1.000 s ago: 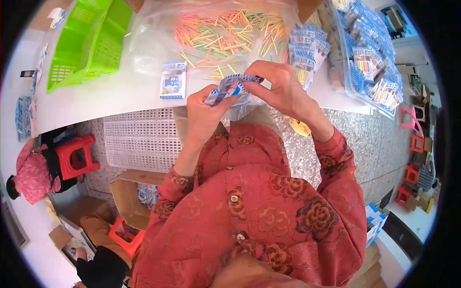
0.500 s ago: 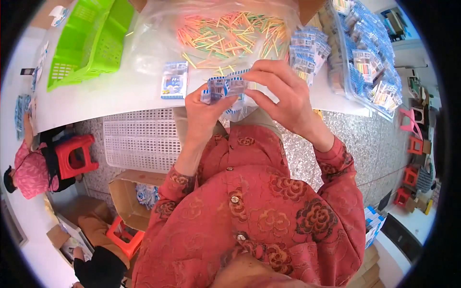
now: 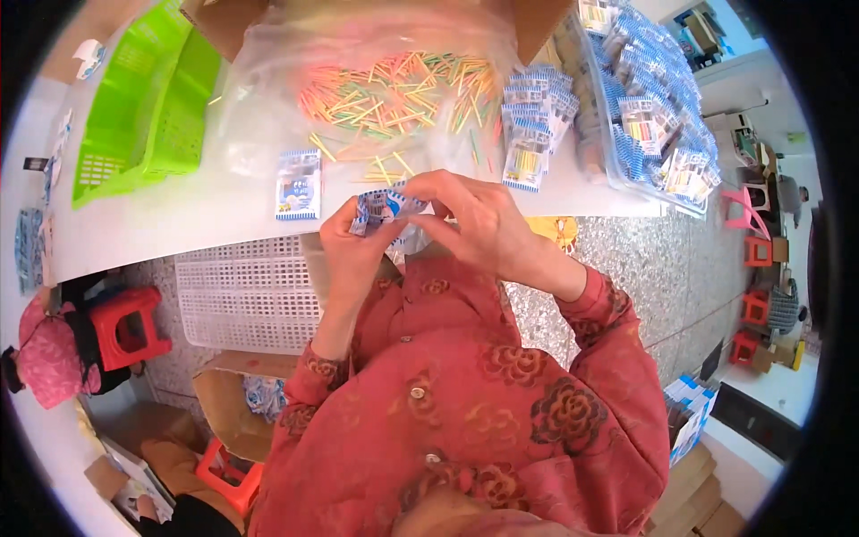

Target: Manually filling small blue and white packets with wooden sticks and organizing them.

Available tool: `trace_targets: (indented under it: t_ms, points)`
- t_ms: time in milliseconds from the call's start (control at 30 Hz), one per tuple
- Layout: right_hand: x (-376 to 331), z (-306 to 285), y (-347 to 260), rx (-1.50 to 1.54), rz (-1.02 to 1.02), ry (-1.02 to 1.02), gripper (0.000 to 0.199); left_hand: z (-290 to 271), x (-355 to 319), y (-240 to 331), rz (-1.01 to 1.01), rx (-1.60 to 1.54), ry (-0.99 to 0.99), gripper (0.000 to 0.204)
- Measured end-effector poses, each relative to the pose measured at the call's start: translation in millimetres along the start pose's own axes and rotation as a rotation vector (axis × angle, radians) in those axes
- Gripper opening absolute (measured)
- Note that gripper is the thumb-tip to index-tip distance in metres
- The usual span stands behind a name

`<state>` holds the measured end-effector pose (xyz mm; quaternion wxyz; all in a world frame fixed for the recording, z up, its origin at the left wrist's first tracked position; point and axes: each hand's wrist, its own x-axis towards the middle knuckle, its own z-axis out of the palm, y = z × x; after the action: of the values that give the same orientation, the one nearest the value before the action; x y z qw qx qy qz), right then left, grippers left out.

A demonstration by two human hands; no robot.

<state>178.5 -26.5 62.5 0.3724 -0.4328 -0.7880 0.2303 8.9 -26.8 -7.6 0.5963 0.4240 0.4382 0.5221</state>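
Note:
Over the table's near edge, my left hand (image 3: 351,255) is closed on a small blue-and-white striped plastic packet (image 3: 386,206), pinching its left side. My right hand (image 3: 479,224) pinches the packet's right side, its thumb and fingertips close together. What is inside the packet, I cannot make out. Just beyond my hands lies a heap of thin pink, yellow and green sticks (image 3: 403,94) on clear plastic sheeting. Flat packets (image 3: 298,183) of the same print rest to the left. Packets with coloured sticks showing inside (image 3: 526,157) lie overlapping to the right.
A green basket (image 3: 179,134) stands at the table's left. A clear bin (image 3: 601,134) full of packets stands at the right. Below are a white perforated crate (image 3: 242,295), a cardboard box (image 3: 224,403) and red stools (image 3: 130,327). Other people (image 3: 58,353) sit at the left.
My right-hand fingertips have come down from the packet's raised upper edge onto its side. The whole view has shifted, so the table's contents appear further left.

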Motion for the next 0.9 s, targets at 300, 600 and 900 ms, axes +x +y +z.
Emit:
trace_targets:
  t_ms: [300,600,900]
  points:
    - [23,-5,12,0.315,0.098,-0.076,0.018,-7,2,-1,-0.031,-0.098,-0.018,0.023]
    - [47,-16,-52,-0.049,-0.523,-0.270,0.025,-33,3,0,-0.150,-0.174,0.143,0.025]
    - [55,-25,-122,-0.037,-0.802,-0.351,0.020,-48,3,7,-0.076,-0.029,0.128,0.023]
